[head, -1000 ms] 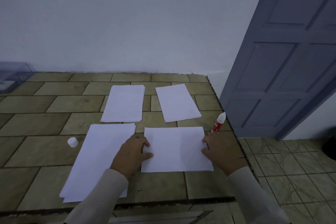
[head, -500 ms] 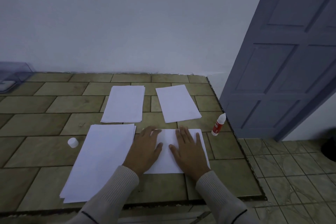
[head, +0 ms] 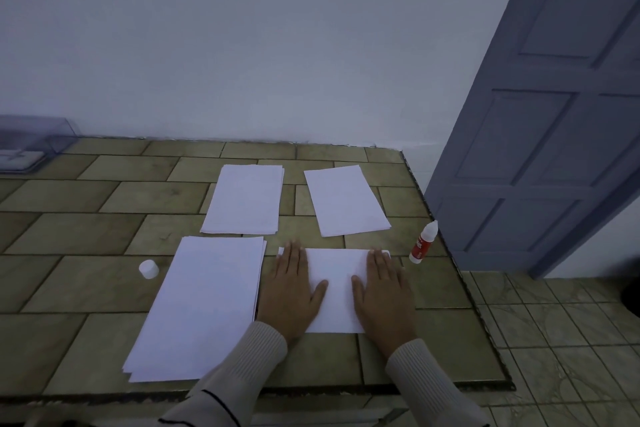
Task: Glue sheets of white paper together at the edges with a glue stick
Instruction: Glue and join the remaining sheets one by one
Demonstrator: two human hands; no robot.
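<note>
1. Head view looks down on a worktop of olive-brown stone tiles (head: pixel 86 288) set against a pale wall.
2. The left hand (head: pixel 292 291) lies flat and palm down on the left part of a white rectangular paper sheet (head: pixel 337 274) at the near middle of the worktop. Its fingers are straight and close together.
3. The right hand (head: pixel 382 295) lies flat in the same way on the right part of that sheet, covering its right border. The thumbs point toward each other with bare paper between them, and neither hand grips anything.
4. A small white glue bottle with a red label (head: pixel 423 243) stands upright near the worktop's right edge. It is just beyond the sheet's far right corner and apart from the right hand, with its nozzle uncapped.
5. A small round white cap (head: pixel 149 269) sits on the worktop, well apart from the bottle.
6. Between the cap and the left hand lies a thick stack of white paper (head: pixel 204 305), slightly fanned at its near corner.
7. Farther back lie a thinner pile of white paper (head: pixel 246 199) and, to its right and apart from it, a lone white sheet (head: pixel 346 199). Whether that last one is a single sheet I cannot tell.
8. A clear plastic box (head: pixel 31 146) sits at the far left by the wall, and a grey-blue panelled door (head: pixel 536 149) stands at the right above a tiled floor (head: pixel 554 340).
</note>
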